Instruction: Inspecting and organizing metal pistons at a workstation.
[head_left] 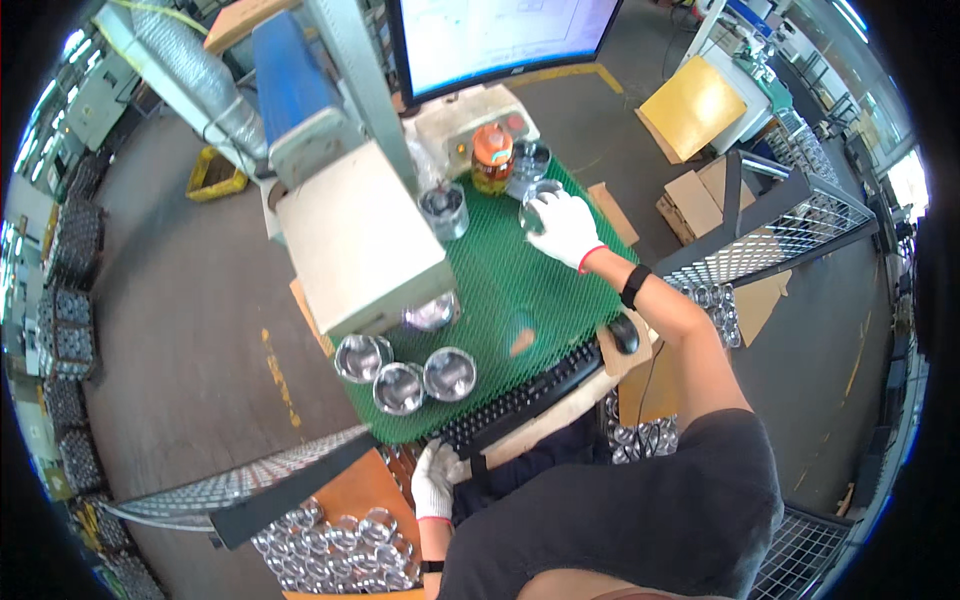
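My right hand (562, 228), in a white glove with a red cuff, closes on a shiny metal cylinder (529, 216) at the far right of the green mesh mat (500, 290). Just beyond it stands another metal cylinder (530, 165), next to an orange-lidded jar (492, 160). My left hand (434, 482), also gloved, hangs low by the near left end of the black keyboard (520, 400), fingers loosely apart and no held part showing. Several shiny metal cups lie at the mat's near left, among them one cup (450, 374) closest to the keyboard.
A beige box (365, 240) stands on the mat's left side, below a monitor (505, 40). Another metal cylinder (444, 211) sits beside the box. A black mouse (624, 334) rests right of the keyboard. Bins of metal parts (335, 550) flank me, with wire-mesh panels (770, 235) around.
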